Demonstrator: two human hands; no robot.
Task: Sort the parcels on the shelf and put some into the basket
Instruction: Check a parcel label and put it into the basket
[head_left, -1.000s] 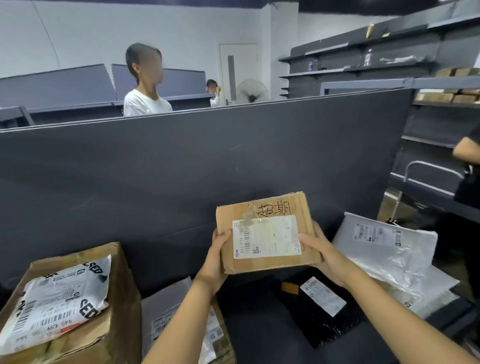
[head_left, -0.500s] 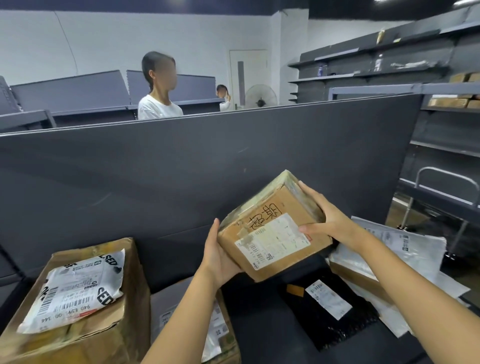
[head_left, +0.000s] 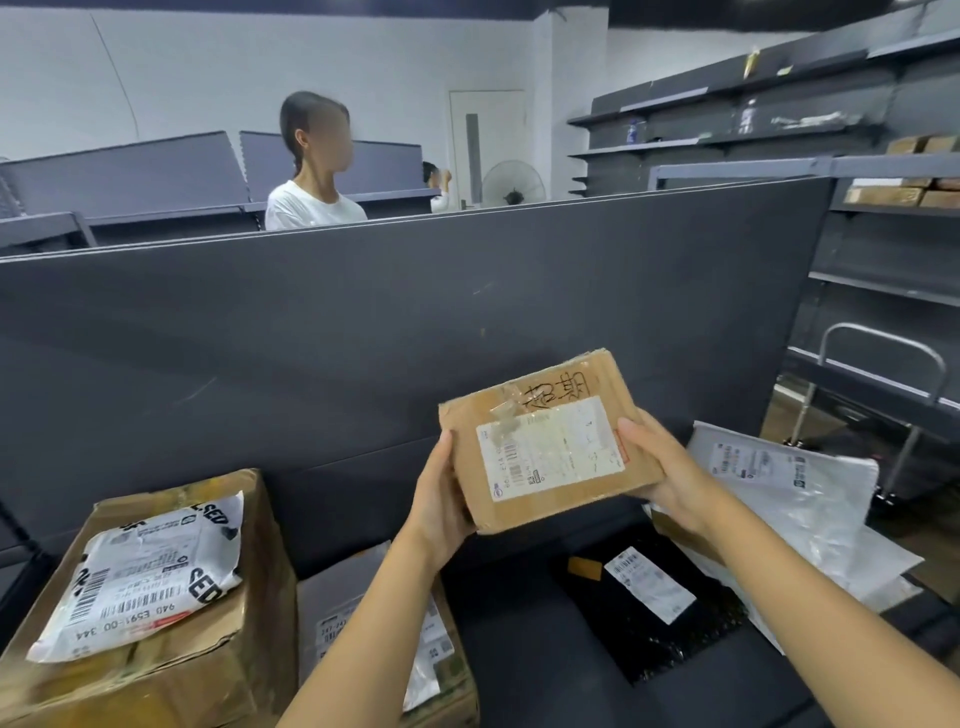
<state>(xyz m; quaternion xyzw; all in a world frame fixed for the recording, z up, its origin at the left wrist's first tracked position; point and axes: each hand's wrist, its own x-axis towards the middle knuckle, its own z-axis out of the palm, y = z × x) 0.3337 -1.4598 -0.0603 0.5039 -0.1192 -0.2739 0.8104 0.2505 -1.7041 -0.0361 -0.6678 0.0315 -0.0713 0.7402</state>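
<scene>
The left hand (head_left: 441, 512) grips the lower left corner of a small cardboard box (head_left: 550, 441), thumb on its front, and the right hand (head_left: 670, 467) holds its right edge with the thumb laid across the front; the box is held up in the air above the dark shelf (head_left: 519, 675). Half a second ago the box was tipped over to the left with one side showing and the right hand on its upper corner; now its labelled front faces the camera again, only slightly tilted. A white shipping label (head_left: 550, 449) with a barcode covers most of that front, its print too small to read, and above it are two characters handwritten in black marker. Below and left of the held box stands a large cardboard box (head_left: 156, 649) with a white bag (head_left: 150, 577) on top, printed "SED" and, upside down, "940 E591-00 344". A grey parcel (head_left: 337, 613) lies under the left forearm. Just below the held box lies a black bag (head_left: 649, 639) with a white sticker, and to its right white mailers (head_left: 795, 488). Behind the held box rises a dark panel (head_left: 363, 338); beyond it stand a person in a white shirt (head_left: 311, 202), a fan (head_left: 513, 182), a door (head_left: 485, 140) in a white wall, grey wall shelves (head_left: 753, 104) and a trolley handle (head_left: 883, 374).
</scene>
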